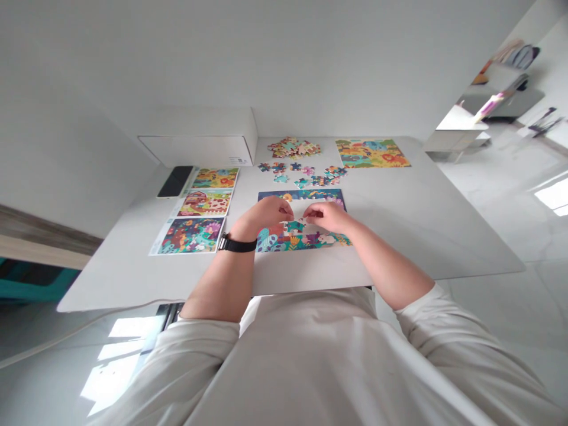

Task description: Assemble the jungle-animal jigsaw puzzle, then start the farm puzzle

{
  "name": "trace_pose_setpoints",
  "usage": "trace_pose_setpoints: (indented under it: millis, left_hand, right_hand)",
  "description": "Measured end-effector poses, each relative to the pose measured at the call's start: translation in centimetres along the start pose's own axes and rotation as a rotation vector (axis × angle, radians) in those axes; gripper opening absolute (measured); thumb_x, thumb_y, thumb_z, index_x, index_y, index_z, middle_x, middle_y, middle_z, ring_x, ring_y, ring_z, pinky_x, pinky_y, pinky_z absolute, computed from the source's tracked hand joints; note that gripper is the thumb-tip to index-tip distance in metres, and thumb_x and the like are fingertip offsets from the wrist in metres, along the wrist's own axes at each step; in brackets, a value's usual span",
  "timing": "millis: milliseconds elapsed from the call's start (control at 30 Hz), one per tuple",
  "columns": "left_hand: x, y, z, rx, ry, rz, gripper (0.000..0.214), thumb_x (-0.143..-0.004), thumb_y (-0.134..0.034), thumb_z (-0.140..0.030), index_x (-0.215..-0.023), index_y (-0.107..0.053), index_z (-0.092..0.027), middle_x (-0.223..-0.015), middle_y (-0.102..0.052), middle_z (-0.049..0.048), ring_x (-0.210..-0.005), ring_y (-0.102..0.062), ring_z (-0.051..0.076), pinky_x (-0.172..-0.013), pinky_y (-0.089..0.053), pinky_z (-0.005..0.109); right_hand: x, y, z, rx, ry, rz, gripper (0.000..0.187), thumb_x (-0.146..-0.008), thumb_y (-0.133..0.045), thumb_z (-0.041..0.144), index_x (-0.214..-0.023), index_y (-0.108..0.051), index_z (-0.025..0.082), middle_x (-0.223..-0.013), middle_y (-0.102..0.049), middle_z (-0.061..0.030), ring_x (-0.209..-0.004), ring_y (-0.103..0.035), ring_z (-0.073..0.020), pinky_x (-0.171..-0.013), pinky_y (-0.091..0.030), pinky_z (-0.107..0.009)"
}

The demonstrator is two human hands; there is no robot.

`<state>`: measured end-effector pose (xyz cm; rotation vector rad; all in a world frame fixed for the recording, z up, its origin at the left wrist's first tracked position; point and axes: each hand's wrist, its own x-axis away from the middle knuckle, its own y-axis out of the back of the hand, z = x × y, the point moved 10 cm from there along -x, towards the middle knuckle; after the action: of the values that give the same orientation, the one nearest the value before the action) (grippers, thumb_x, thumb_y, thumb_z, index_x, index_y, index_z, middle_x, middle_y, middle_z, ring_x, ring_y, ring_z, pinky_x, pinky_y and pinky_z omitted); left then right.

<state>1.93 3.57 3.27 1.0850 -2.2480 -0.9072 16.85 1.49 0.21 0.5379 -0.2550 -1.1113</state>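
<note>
A partly assembled jigsaw puzzle lies flat on the table, dark blue along its far edge and colourful along its near rows. Over its middle gap, my left hand curls its fingers in a pinch; what they hold is hidden. Facing it from the right, my right hand pinches at what appears to be the edge of a puzzle piece, mostly covered by the fingertips. A teal puzzle piece sits just below and between both sets of fingertips. A dark watch strap circles my left wrist.
Beyond the puzzle lie loose pieces and a heaped pile. A completed animal puzzle is at the back right. Picture cards and a phone are on the left, before a white box. The table has rounded corners.
</note>
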Motion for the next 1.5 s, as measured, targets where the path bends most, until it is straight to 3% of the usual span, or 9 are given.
trace_pose_setpoints:
  millis: [167, 367, 567, 767, 900, 1100, 1300, 1500]
  left_hand:
    - [0.1, 0.1, 1.0, -0.040, 0.044, 0.034, 0.022, -0.073, -0.068, -0.031, -0.085, -0.084, -0.021, -0.084, -0.082, 0.0050, -0.076, -0.073, 0.020, -0.067, -0.051, 0.024]
    - [0.1, -0.3, -0.5, -0.008, 0.006, 0.020, 0.024, -0.076, -0.065, -0.031, -0.087, -0.083, -0.020, -0.085, -0.082, 0.0041, -0.078, -0.073, 0.019, -0.066, -0.050, 0.024]
    - [0.0, -0.4, -1.6, 0.003, -0.066, -0.008, 0.027, -0.081, -0.063, -0.035, -0.090, -0.082, -0.019, -0.086, -0.081, 0.0045, -0.077, -0.071, 0.019, -0.068, -0.050, 0.025]
    - [-0.5, 0.3, -1.8, 0.110, -0.105, -0.128, 0.028, -0.087, -0.062, -0.038, -0.096, -0.078, -0.018, -0.089, -0.079, 0.0049, -0.079, -0.071, 0.018, -0.073, -0.052, 0.025]
    - [-0.5, 1.2, -1.4, 0.182, -0.045, -0.227, 0.032, -0.095, -0.057, -0.044, -0.100, -0.073, -0.016, -0.088, -0.078, 0.0055, -0.073, -0.068, 0.015, -0.067, -0.051, 0.024]
    - [-0.8, 0.4, -1.4, 0.215, -0.063, -0.201, 0.022, -0.084, -0.072, -0.033, -0.099, -0.069, -0.017, -0.090, -0.081, 0.0073, -0.079, -0.073, 0.017, -0.069, -0.052, 0.025]
    - [-0.9, -0.2, -0.9, 0.226, -0.069, -0.161, 0.018, -0.084, -0.069, -0.029, -0.098, -0.071, -0.018, -0.089, -0.082, 0.0065, -0.080, -0.075, 0.017, -0.070, -0.054, 0.025]
    - [-1.0, -1.6, -1.2, 0.144, -0.068, -0.043, 0.022, -0.081, -0.067, -0.030, -0.097, -0.076, -0.018, -0.084, -0.082, 0.0035, -0.074, -0.073, 0.017, -0.064, -0.051, 0.023]
  right_hand:
    - [0.2, 0.1, 0.5, 0.093, 0.011, -0.004, 0.016, -0.089, -0.071, 0.028, -0.099, -0.080, 0.019, -0.089, -0.079, -0.0041, -0.078, -0.068, -0.0161, -0.073, -0.048, -0.028]
    - [0.4, 0.0, 0.9, 0.072, 0.007, 0.000, 0.021, -0.092, -0.069, 0.036, -0.099, -0.080, 0.019, -0.091, -0.080, -0.0044, -0.078, -0.068, -0.0162, -0.073, -0.047, -0.028]
    - [0.2, -0.4, 0.3, -0.078, -0.054, 0.033, 0.019, -0.086, -0.074, 0.032, -0.099, -0.080, 0.018, -0.091, -0.080, -0.0050, -0.080, -0.069, -0.0172, -0.075, -0.052, -0.029]
    - [0.0, -0.3, -0.2, -0.225, -0.104, 0.060, 0.021, -0.081, -0.081, 0.033, -0.096, -0.079, 0.018, -0.095, -0.081, -0.0054, -0.087, -0.071, -0.0176, -0.081, -0.055, -0.031]
    - [-0.1, 1.2, -0.7, -0.243, -0.129, -0.025, 0.030, -0.080, -0.081, 0.041, -0.097, -0.075, 0.017, -0.090, -0.079, -0.0046, -0.077, -0.068, -0.0158, -0.070, -0.052, -0.028]
    - [0.0, 1.9, -1.6, -0.283, -0.193, -0.059, 0.035, -0.079, -0.083, 0.045, -0.097, -0.070, 0.018, -0.084, -0.077, -0.0038, -0.065, -0.064, -0.0134, -0.058, -0.045, -0.025]
    - [0.3, 2.5, -1.8, -0.234, -0.240, -0.028, 0.025, -0.090, -0.071, 0.037, -0.107, -0.072, 0.019, -0.104, -0.081, -0.0076, -0.073, -0.066, -0.0140, -0.063, -0.049, -0.025]
    - [0.3, 2.4, -1.1, -0.168, -0.167, -0.014, 0.031, -0.087, -0.074, 0.039, -0.111, -0.074, 0.019, -0.098, -0.077, -0.0056, -0.077, -0.066, -0.0159, -0.066, -0.050, -0.026]
